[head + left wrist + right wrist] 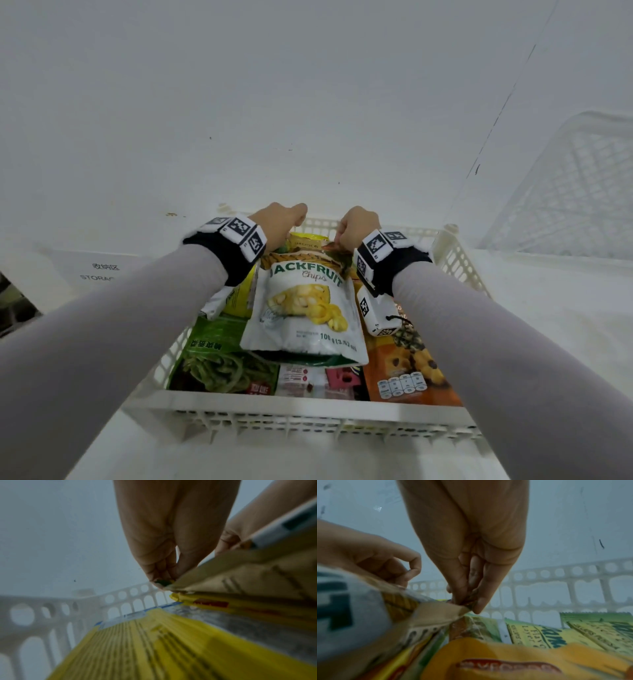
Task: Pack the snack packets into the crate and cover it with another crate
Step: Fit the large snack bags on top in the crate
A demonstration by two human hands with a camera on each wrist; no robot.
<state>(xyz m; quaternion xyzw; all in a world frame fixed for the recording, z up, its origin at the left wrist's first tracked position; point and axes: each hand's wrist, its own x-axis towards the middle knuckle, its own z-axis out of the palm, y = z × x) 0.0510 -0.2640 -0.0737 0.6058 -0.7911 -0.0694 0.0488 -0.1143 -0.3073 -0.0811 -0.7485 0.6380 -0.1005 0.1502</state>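
The fingers (159,573) of the left hand (279,222) and the fingers (471,588) of the right hand (358,228) are pressed together and each pinch one top corner of the white jackfruit chips pouch (305,308), which hangs over the other packets inside the white perforated plastic crate (274,416). A second white lattice plastic crate (565,192) stands well apart at the right on the white table (548,308). Under the pouch lie a green packet of bean sticks (219,359), an orange packet with a pineapple picture (407,363) and a yellow packet (137,642), all inside the first crate.
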